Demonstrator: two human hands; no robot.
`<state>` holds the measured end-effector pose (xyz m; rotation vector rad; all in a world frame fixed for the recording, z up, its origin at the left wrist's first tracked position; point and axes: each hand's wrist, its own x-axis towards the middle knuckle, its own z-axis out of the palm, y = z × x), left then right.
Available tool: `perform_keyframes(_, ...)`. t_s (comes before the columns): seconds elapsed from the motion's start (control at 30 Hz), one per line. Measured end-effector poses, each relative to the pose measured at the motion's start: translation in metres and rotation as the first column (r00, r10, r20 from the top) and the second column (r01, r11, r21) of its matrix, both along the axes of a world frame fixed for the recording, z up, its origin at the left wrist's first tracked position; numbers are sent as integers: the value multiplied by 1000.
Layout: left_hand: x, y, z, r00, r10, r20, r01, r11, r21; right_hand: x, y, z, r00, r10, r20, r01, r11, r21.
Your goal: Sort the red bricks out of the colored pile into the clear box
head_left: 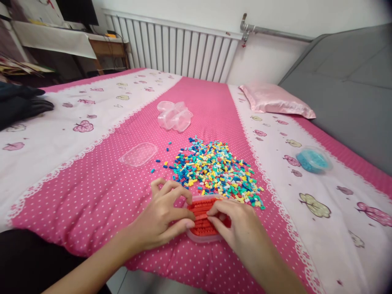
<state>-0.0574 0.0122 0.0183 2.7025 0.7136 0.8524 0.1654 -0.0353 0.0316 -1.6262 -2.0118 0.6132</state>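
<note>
A clear plastic box (200, 240) near the front edge of the bed holds rows of small red building bricks (202, 231). My right hand (237, 218) reaches in from the right, thumb and forefinger pinched on a red brick strip in the middle of the box. At the left rim is my left hand (165, 212), its fingers bent and apart, with thumb and forefinger tips touching the left end of the red rows. Just behind the box spreads a loose heap of small multicoloured bricks (217, 165). The far right of the box is hidden by my right hand.
Left of the heap lies a clear lid (139, 155). Stacked clear containers (174, 116) stand farther back. A tub of blue pieces (312, 159) sits at right, in front of a pink pillow (277, 100). Stray bricks (157, 161) dot the pink bedspread (92, 196).
</note>
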Motion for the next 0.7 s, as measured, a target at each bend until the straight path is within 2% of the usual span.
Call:
perform_keyframes(0.17,1,0,-1,1000,-2,3,2,1000,10,-2,1,1,998,-31,55,34,998,-56)
perform_keyframes(0.27,1,0,0,1000,3,-10,-2,1000,15,-2,1,2,995,-28,92,31,999,-36)
perform_keyframes(0.43,1,0,2,999,16,-34,-16,1000,9,-1,0,1,999,10,51,-8,1000,-27)
perform_keyframes(0.7,4,-2,1,998,21,-52,-18,998,58,-4,3,1,997,-24,75,26,999,-19)
